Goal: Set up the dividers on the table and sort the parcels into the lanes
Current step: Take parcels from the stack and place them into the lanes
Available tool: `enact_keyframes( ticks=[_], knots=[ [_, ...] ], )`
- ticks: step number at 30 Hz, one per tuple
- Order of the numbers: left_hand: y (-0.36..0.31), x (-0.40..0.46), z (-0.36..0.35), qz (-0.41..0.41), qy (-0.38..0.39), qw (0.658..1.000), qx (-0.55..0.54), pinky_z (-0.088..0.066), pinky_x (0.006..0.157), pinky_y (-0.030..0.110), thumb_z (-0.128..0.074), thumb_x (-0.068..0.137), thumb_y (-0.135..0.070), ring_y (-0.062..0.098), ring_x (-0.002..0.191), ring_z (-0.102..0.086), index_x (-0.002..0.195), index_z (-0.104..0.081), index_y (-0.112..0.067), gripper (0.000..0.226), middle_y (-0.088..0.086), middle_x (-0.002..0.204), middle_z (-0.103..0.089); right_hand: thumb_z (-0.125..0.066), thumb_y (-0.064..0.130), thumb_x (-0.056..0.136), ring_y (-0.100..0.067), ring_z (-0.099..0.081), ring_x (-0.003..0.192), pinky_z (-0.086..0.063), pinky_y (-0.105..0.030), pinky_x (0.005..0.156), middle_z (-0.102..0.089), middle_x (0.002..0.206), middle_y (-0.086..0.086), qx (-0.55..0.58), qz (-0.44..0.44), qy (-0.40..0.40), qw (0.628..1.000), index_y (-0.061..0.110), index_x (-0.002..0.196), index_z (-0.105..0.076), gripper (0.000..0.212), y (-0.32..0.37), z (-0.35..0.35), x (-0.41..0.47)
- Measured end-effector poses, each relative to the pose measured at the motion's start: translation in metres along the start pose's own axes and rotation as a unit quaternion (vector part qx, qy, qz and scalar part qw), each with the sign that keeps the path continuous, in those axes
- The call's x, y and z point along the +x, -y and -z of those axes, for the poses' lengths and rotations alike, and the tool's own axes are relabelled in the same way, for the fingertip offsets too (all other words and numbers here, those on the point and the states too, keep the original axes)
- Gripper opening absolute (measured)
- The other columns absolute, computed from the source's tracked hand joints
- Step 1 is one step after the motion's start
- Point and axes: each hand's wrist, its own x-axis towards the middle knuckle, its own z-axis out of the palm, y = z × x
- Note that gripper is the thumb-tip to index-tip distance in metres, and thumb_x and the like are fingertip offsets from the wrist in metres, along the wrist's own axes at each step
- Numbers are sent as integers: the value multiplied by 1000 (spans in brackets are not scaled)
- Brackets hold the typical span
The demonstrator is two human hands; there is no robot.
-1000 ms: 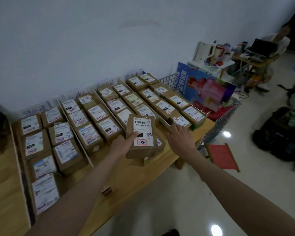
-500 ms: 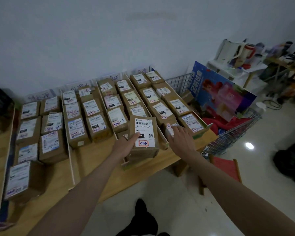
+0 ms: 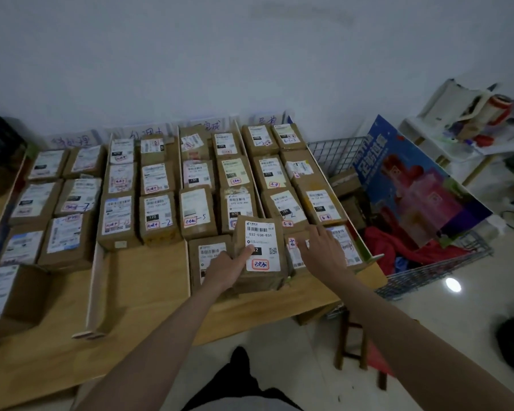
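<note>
My left hand [image 3: 227,268] grips a brown parcel [image 3: 260,271] with a white label reading 032-038-E01, thumb across the label. The parcel is at the near end of the third lane, beside another parcel [image 3: 209,259]. My right hand [image 3: 321,253] reaches over the small parcels [image 3: 343,244] at the near end of the rightmost lane, fingers spread and touching them. White dividers [image 3: 97,289] split the wooden table [image 3: 149,292] into lanes, each filled with rows of several labelled brown parcels.
A wire basket [image 3: 428,271] with red cloth and a blue poster [image 3: 413,185] stands right of the table. A white shelf with clutter [image 3: 469,129] is at the far right. A stool [image 3: 356,348] sits under the table's right end. A dark object [image 3: 0,149] lies at far left.
The view has swung left and closer to the table. My left hand has lowered the parcel toward the third lane's near end. My right hand has moved onto the rightmost lane's front parcels.
</note>
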Motion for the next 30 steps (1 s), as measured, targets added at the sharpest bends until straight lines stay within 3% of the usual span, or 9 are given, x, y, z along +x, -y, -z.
enact_keyframes(
  ticks=[5,8,13,17,21,23,27,30],
  knots=[
    [-7,0,-14,26,-10,1000,-8,-51,87,35,-41,68,-94,23,100,-64,121,-65,-15,99,5,114,-69,-42,37,103,-23,-52,119,-46,-39,97,-54,131,-4,2,33,18,999,17,135,-45,38,-16,-6,17],
    [-7,3,-19,40,-20,999,-4,-52,89,37,-39,62,-98,22,98,-64,120,-67,-14,106,4,111,-70,-41,35,102,-23,-53,117,-47,-39,96,-55,128,-4,14,56,24,998,16,133,-45,36,-23,-6,27],
    [-13,7,-29,71,-47,996,-2,-53,91,40,-39,69,-94,24,97,-65,117,-69,-9,102,6,108,-70,-40,35,103,-25,-54,114,-47,-39,95,-56,126,-7,8,106,51,993,14,129,-47,34,-35,-10,35],
    [-25,10,-38,100,-69,993,-10,-50,98,42,-39,68,-95,30,108,-63,123,-66,-6,108,12,121,-67,-42,38,103,-25,-58,114,-48,-39,93,-61,126,-7,78,128,164,975,14,128,-55,37,-40,-15,39],
    [-28,14,-40,118,-86,989,-4,-51,96,40,-44,80,-84,30,108,-62,126,-64,-4,95,15,123,-65,-52,33,101,-20,-64,103,-54,-35,87,-68,118,-6,220,118,231,940,10,126,-60,35,-27,-21,44],
    [-28,16,-39,122,-97,988,1,-51,96,40,-45,82,-81,30,108,-61,126,-63,-3,91,16,125,-64,-59,32,97,-16,-65,96,-55,-29,80,-70,116,-5,237,105,242,935,10,128,-59,38,-22,-26,48],
    [-32,18,-34,115,-119,986,36,-46,96,38,-46,92,-67,32,114,-57,127,-60,0,77,18,128,-60,-65,31,94,-22,-70,91,-60,-36,76,-70,114,-9,272,67,273,920,9,131,-56,44,-16,-36,56],
    [-33,23,-28,115,-124,985,45,-50,92,39,-51,92,-62,29,106,-60,115,-64,0,68,17,117,-64,-62,26,97,-25,-71,88,-58,-26,63,-69,115,-12,290,43,285,913,8,133,-53,42,-11,-38,61]
  ],
)
